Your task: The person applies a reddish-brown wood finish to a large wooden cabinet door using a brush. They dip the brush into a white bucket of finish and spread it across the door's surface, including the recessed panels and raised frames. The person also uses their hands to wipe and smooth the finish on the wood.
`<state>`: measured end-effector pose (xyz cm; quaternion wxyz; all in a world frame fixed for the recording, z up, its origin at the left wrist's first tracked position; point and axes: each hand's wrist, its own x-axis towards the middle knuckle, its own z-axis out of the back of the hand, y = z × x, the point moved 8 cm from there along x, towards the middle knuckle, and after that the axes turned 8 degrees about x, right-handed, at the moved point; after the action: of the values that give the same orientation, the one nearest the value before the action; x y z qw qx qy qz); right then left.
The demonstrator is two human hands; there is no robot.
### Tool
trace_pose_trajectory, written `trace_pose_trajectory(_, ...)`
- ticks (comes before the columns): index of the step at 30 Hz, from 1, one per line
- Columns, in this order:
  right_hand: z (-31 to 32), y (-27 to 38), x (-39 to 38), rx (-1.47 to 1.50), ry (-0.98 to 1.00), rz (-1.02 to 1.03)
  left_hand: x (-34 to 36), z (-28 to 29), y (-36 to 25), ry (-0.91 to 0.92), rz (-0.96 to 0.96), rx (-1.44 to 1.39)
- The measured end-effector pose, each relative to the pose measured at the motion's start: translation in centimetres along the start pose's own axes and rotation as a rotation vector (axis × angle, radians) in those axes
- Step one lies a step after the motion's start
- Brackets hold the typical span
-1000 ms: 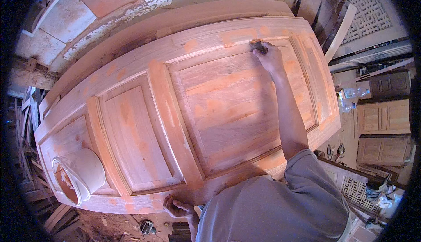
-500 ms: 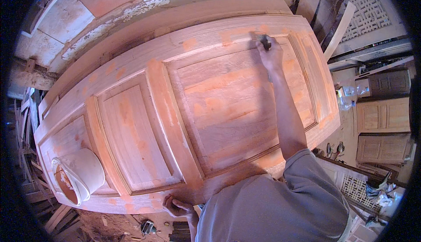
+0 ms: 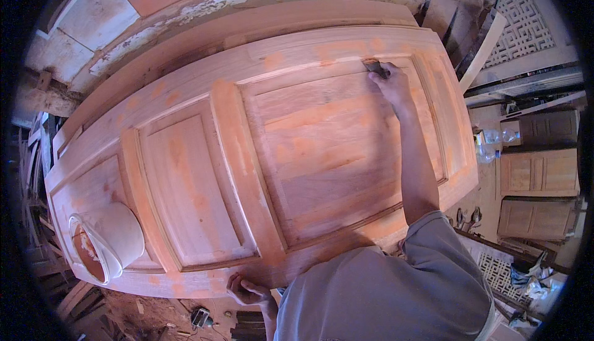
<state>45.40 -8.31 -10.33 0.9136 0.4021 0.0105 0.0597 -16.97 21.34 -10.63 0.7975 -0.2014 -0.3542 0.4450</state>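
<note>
A large panelled wooden door (image 3: 322, 192) lies flat before me, with orange filler patches over its rails and panels. My right hand (image 3: 393, 82) is closed round a dark putty knife (image 3: 375, 68). Orange filler shows along the knife's edge, which is at the far moulding of the largest panel. My left hand (image 3: 249, 293) rests at the door's near edge with its fingers curled in. Whether anything is inside them is hidden. At the near left, a white bucket (image 3: 127, 233) lies tipped on its side on the door, orange filler smeared inside it.
Behind the door runs a long board (image 3: 297, 16) along a wall with peeling paint. Wood scraps crowd the left side. To the right are small panelled doors (image 3: 537, 174), clear plastic bottles (image 3: 492, 137) and a lattice panel (image 3: 518, 29). A power tool (image 3: 199, 317) sits on the floor.
My right hand has shifted slightly right and nearer, and the putty knife now shows clearly instead of blurred. My left hand and the bucket stay put; the view has shifted a little.
</note>
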Motion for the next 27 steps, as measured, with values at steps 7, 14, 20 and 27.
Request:
trace_pose_trajectory(7,-0.9,0.7,0.9,-0.046,0.038,0.022,-0.1,0.1,0.1,-0.026,0.007,-0.001)
trace_pose_trajectory(14,-1.2,2.3,0.9,-0.005,0.053,-0.089,0.1,0.2,-0.4,-0.041,0.019,0.022)
trace_pose_trajectory(20,0.3,-1.8,0.6,0.103,-0.215,-0.038,0.3,0.1,-0.5,-0.028,-0.006,-0.023)
trace_pose_trajectory(27,-1.2,-0.5,0.1,0.137,-0.033,-0.063,-0.2,0.1,0.3,-0.050,0.008,-0.057)
